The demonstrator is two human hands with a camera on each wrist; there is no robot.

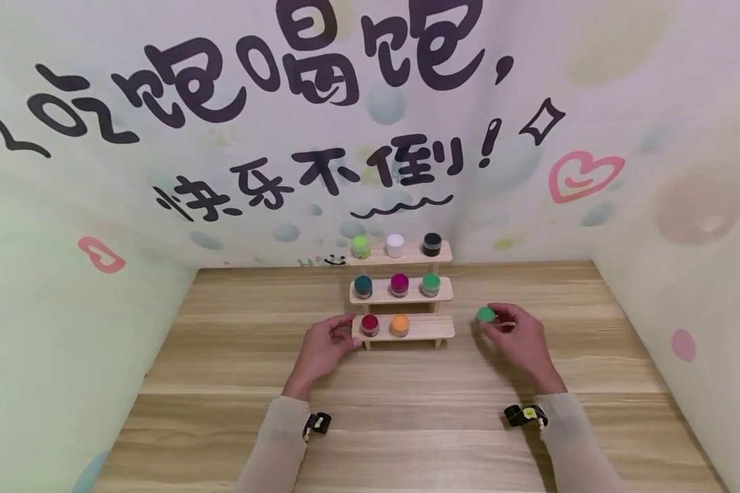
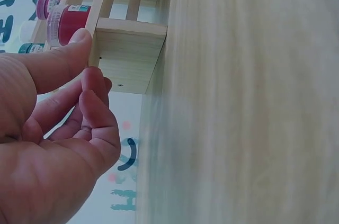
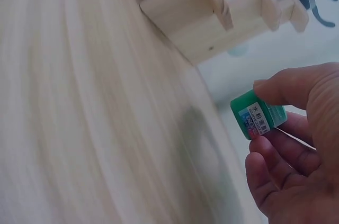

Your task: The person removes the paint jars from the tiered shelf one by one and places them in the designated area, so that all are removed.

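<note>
A three-step wooden display rack [image 1: 401, 301] stands on the table against the back wall. My left hand [image 1: 325, 352] pinches the left end of its lowest step, thumb beside the dark red paint jar [image 2: 73, 24] and fingertips at the edge. To the right of the rack, my right hand [image 1: 521, 337] holds a small green paint jar [image 3: 259, 115] between thumb and fingers, over the table. The jar is tilted and its label faces the right wrist camera. An orange paint jar [image 1: 399, 325] sits beside the dark red one; the right part of that step is bare.
The middle step carries teal [image 1: 363, 287], magenta [image 1: 399, 285] and green [image 1: 430, 285] jars. On the top step are lime [image 1: 361, 246], white [image 1: 395, 245] and black [image 1: 432, 244] ones. Printed cloth walls [image 1: 672, 205] enclose the wooden table [image 1: 407, 438] on the back and sides.
</note>
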